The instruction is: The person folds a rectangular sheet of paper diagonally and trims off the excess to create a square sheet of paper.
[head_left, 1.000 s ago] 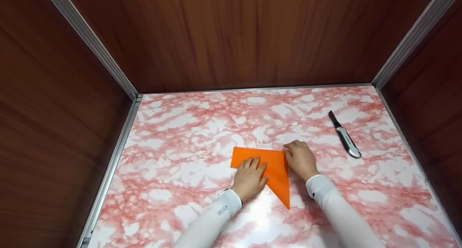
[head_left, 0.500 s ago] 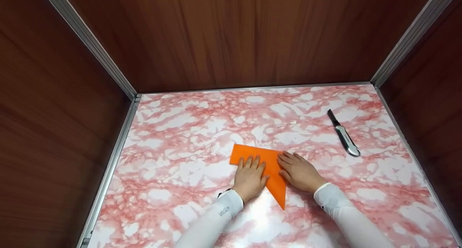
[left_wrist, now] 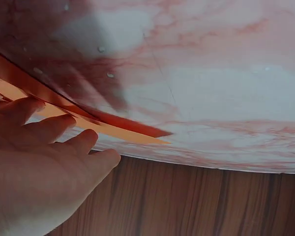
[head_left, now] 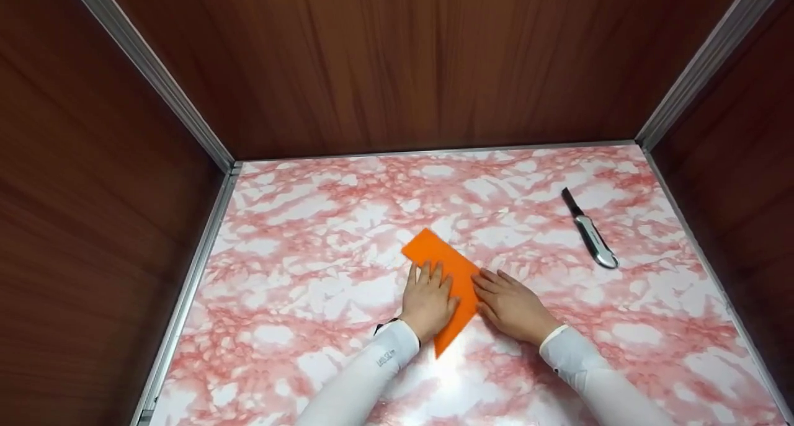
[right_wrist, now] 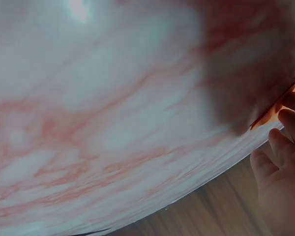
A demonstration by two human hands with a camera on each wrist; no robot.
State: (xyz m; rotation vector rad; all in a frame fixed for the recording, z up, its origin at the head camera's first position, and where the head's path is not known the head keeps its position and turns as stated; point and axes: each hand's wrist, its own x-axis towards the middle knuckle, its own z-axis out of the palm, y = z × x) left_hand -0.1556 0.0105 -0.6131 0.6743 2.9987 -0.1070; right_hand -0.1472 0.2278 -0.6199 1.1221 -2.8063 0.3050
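Observation:
A folded sheet of orange paper (head_left: 456,271) lies slanted on the table between both hands. My left hand (head_left: 428,305) rests on its left part, the fingers spread and pointing away from me. From the right, my right hand (head_left: 512,305) touches the paper's right edge with outstretched fingertips. In the left wrist view, the orange paper (left_wrist: 123,130) shows as layers that stand slightly apart, with the left hand (left_wrist: 49,152) against them. Only a small bit of orange paper (right_wrist: 270,115) shows beside the right hand (right_wrist: 285,167) in the right wrist view.
A utility knife (head_left: 594,237) with a grey and black handle lies at the right, its dark blade end pointing away. The table (head_left: 298,246) has a red and white marbled top. Brown wood-look panels (head_left: 397,72) with metal edging stand at the back and both sides.
The orange paper has turned clockwise, its lower tip swinging to the left. My right hand went from holding the upper right corner to lying with straighter fingers on the right edge.

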